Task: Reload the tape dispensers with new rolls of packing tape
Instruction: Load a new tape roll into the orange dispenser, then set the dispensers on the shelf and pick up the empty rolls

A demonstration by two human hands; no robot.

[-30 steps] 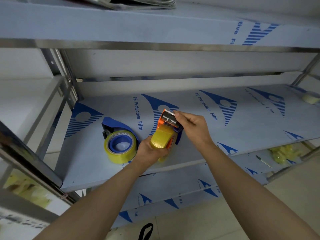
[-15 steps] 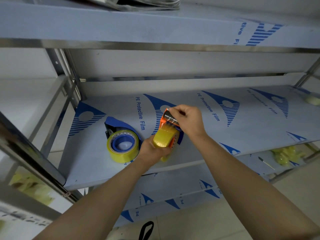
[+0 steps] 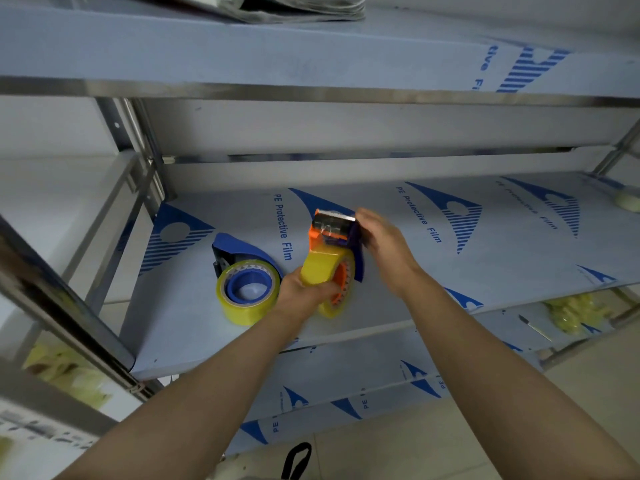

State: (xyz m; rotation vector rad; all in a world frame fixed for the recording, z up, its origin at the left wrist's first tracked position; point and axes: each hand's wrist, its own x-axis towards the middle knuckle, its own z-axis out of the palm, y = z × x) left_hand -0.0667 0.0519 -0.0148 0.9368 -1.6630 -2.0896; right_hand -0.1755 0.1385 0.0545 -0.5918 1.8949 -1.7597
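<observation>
An orange and blue tape dispenser [image 3: 332, 230] with a yellow tape roll [image 3: 320, 268] on its hub is held upright over the middle shelf [image 3: 485, 258]. My left hand [image 3: 304, 289] grips the roll and the dispenser from below. My right hand [image 3: 381, 240] holds the dispenser's right side near its metal blade end; it is blurred. To the left, a second, blue dispenser [image 3: 239, 249] lies on the shelf with a yellow roll [image 3: 247, 291] on its blue hub.
A metal upright [image 3: 152, 164] stands at the shelf's back left. A pale tape roll [image 3: 628, 200] sits at the far right of the shelf. The lower shelf holds a small knife [image 3: 535, 329] and yellowish scraps [image 3: 571, 311]. An upper shelf [image 3: 311, 60] overhangs.
My right hand slid from the top of the blade end down to the dispenser's right side. The dispenser tilted a little, showing more of the orange hub.
</observation>
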